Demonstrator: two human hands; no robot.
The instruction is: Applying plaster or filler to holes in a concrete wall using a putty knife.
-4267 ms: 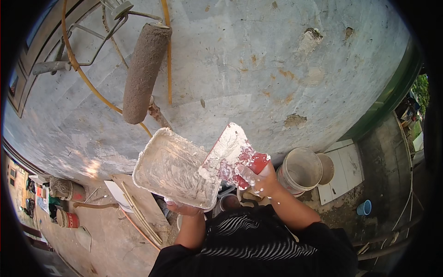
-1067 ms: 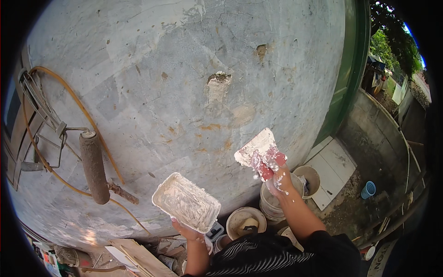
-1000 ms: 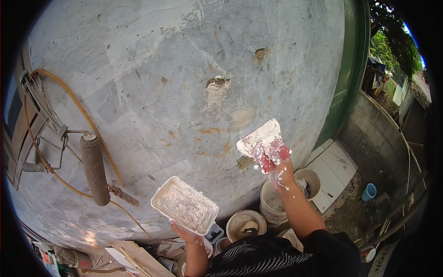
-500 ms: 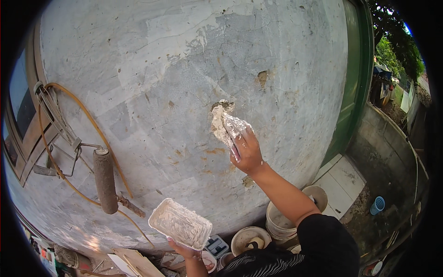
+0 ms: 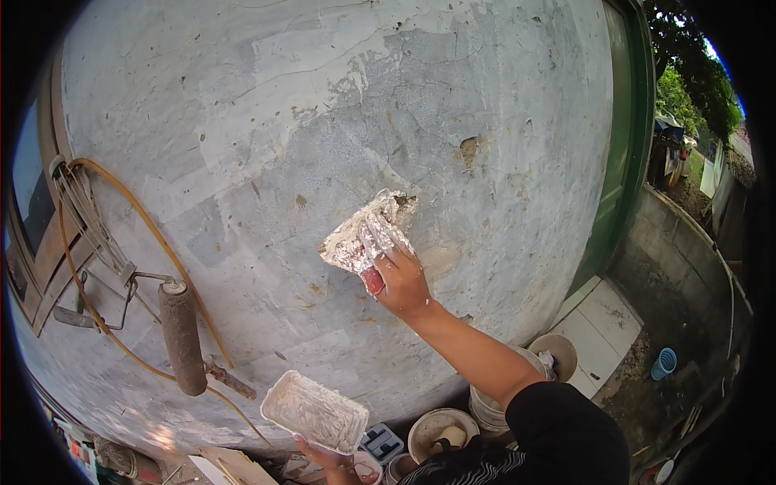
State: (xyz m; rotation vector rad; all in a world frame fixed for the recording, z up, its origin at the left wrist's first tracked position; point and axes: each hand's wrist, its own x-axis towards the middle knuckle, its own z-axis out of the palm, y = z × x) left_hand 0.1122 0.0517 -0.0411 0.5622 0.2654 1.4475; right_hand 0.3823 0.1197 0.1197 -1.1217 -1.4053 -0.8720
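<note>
**Putty knife pressed to a patched wall**

The right hand [image 5: 402,281] wraps its grip tight around the red handle of a wide putty knife [image 5: 365,239], fingers curled over the top of the handle. The blade, caked with white filler, lies flat against the grey wall [image 5: 267,121], its upper corner reaching a chipped hole [image 5: 402,199] in the plaster. The arm stretches up from the lower right in a dark sleeve.

The left hand [image 5: 327,457] sits low at the bottom edge, its grip pinching the underside of a white rectangular tray [image 5: 314,411] smeared with filler; the tray is held roughly level, well apart from the knife.

On the wall, another bare chip [image 5: 467,150] shows up and to the right of the blade. To the left, a paint roller [image 5: 182,337] hangs upright beside a looped orange hose [image 5: 121,210] and a window frame. Below the right arm stand several buckets [image 5: 440,432], one with a round lid [image 5: 558,356] beside it. A green door frame [image 5: 626,145] edges the wall on the right, and a blue cup [image 5: 664,363] lies on the ground beyond it.
</note>
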